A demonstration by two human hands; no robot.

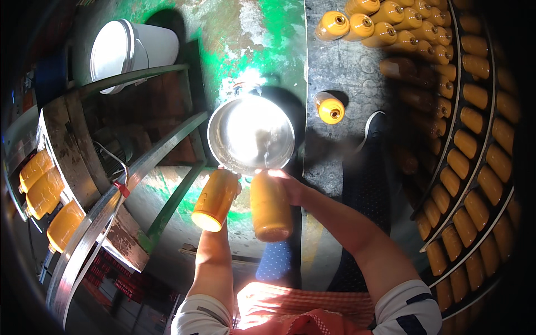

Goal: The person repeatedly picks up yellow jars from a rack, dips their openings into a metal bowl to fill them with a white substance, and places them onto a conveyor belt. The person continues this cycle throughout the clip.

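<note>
My left hand (pixel 239 188) is wrapped round an orange-yellow glazed bottle (pixel 214 198), mostly hidden behind it. The bottle tilts with its base toward me and its neck end toward a round metal pot (pixel 215 134). Beside it, a second bottle of the same kind (pixel 270 209) is in my right hand (pixel 287 184), its base also toward me. Both neck ends are at the pot's near rim. Above the right bottle a thin pale streak shows inside the pot; glare hides most of the pot's inside.
One bottle (pixel 330 109) stands alone on the dark floor at right. Several more are grouped at the far right (pixel 382 33), and rows of them line a curved rack (pixel 472 117). At left are a metal-railed frame (pixel 151 151), several bottles (pixel 44 192) and a white bucket (pixel 156 47) on its side.
</note>
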